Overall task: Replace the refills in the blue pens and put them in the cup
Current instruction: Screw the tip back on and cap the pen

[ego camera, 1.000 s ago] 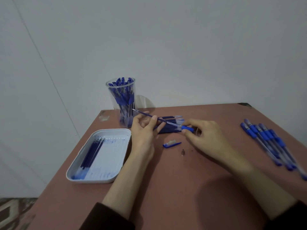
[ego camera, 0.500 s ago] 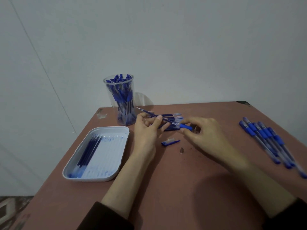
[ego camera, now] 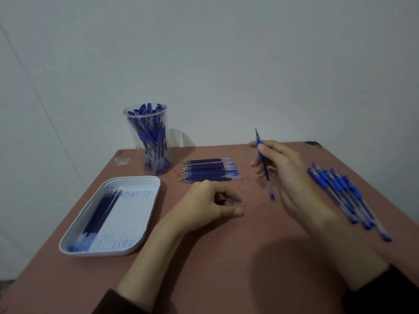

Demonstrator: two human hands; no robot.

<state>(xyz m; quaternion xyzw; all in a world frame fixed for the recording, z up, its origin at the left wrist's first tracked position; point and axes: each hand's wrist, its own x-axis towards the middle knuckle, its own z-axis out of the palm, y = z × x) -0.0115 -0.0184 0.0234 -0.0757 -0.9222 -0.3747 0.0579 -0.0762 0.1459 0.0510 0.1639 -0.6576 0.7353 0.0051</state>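
Pen (ego camera: 264,168) pinched by right hand (ego camera: 288,175), tip up; left hand (ego camera: 204,205) curled on table (ego camera: 226,268), contents unclear.

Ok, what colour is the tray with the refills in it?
White, with blue ink smears inside the tray, seen in the head view.
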